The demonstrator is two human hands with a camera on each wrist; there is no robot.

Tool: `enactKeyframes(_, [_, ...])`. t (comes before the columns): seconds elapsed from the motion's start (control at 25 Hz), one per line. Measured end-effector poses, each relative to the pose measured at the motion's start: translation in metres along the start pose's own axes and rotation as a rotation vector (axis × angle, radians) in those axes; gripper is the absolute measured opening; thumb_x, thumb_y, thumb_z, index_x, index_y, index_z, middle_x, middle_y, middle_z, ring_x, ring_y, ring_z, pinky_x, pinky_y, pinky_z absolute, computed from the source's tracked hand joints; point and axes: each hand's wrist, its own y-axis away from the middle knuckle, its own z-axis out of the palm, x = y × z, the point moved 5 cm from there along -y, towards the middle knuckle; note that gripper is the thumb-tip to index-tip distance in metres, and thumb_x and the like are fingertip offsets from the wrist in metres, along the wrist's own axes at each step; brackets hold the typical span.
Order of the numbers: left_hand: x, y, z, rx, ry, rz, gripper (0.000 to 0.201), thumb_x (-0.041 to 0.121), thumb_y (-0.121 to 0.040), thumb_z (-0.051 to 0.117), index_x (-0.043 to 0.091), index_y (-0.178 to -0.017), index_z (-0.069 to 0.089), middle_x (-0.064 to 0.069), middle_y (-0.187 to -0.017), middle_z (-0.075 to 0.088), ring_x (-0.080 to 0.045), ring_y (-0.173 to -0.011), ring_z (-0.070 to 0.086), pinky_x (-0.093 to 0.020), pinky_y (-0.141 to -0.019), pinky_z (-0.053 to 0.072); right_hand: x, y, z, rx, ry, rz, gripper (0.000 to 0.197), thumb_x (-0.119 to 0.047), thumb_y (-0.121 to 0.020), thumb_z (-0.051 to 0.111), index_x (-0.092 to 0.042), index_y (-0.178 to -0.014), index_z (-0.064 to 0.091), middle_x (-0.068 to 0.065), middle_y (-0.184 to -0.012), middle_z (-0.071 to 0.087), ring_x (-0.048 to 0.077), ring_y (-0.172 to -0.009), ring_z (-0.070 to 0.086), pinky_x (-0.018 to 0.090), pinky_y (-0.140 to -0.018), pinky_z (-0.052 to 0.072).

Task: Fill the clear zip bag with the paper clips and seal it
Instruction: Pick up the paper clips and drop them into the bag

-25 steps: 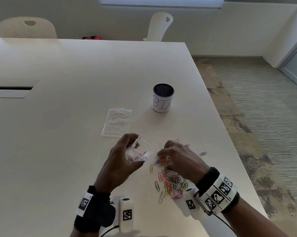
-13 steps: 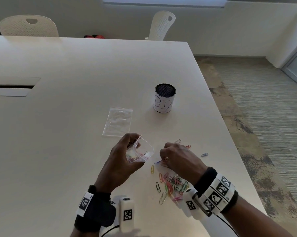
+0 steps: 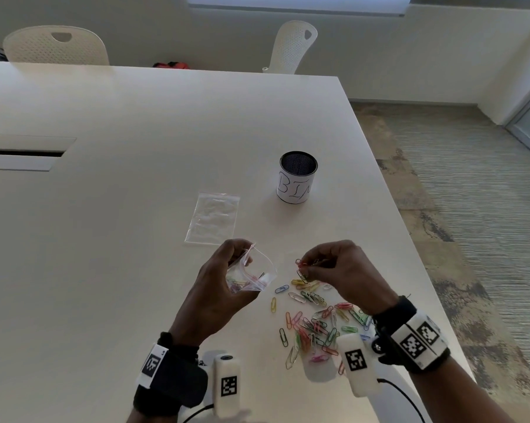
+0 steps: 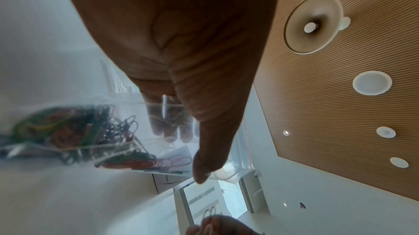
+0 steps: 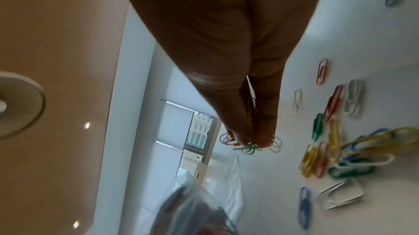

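Observation:
My left hand (image 3: 227,276) holds a small clear zip bag (image 3: 254,274) above the table, its mouth open toward the right; thumb and fingers grip its side. Coloured paper clips (image 4: 75,129) lie bunched inside the bag (image 4: 127,131). My right hand (image 3: 324,267) is raised just right of the bag and pinches a few paper clips (image 3: 302,264) between thumb and fingertips (image 5: 249,138). A loose pile of coloured paper clips (image 3: 315,325) is spread on the table (image 3: 120,239) below and behind the right hand.
A second, flat clear zip bag (image 3: 213,221) lies on the table beyond my hands. A black mesh cup with a white label (image 3: 297,177) stands further right. The table's right edge (image 3: 416,245) runs close to the clips. Two white chairs stand behind the table.
My right hand has lifted from the pile with a few clips pinched and drawn slightly right. The left hand and bag have stayed in place.

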Motion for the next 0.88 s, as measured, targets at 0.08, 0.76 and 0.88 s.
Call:
enactKeyframes(0.08, [0.0, 0.0, 0.0, 0.0, 0.001, -0.004, 0.066, 0.012, -0.08, 0.092, 0.036, -0.13, 0.056, 0.024, -0.115, 0.062, -0.007, -0.108, 0.066, -0.015, -0.078, 0.057, -0.007, 0.003, -0.002, -0.012, -0.195, 0.037, 0.013, -0.002, -0.084, 0.082, -0.005, -0.097, 0.08, 0.013, -0.09, 0.082, 0.028, -0.087, 0.08, 0.032, -0.084, 0.065])
enactKeyframes(0.76, [0.006, -0.001, 0.001, 0.004, 0.043, -0.005, 0.057, 0.016, -0.085, 0.09, 0.034, -0.128, 0.058, 0.014, -0.116, 0.072, -0.011, -0.103, 0.072, -0.017, -0.08, 0.055, -0.088, 0.004, 0.059, -0.113, 0.351, -0.384, 0.019, -0.006, -0.09, 0.077, -0.014, -0.107, 0.081, 0.002, -0.101, 0.081, 0.006, -0.084, 0.077, 0.011, -0.072, 0.058])
enactKeyframes(0.88, [0.005, 0.0, 0.0, 0.008, 0.034, -0.011, 0.056, 0.016, -0.084, 0.091, 0.034, -0.126, 0.058, 0.014, -0.113, 0.072, -0.011, -0.102, 0.072, -0.018, -0.076, 0.057, -0.093, 0.006, 0.063, -0.156, 0.362, -0.393, 0.025, -0.006, -0.09, 0.078, -0.014, -0.114, 0.079, 0.003, -0.109, 0.08, 0.009, -0.088, 0.077, 0.009, -0.07, 0.058])
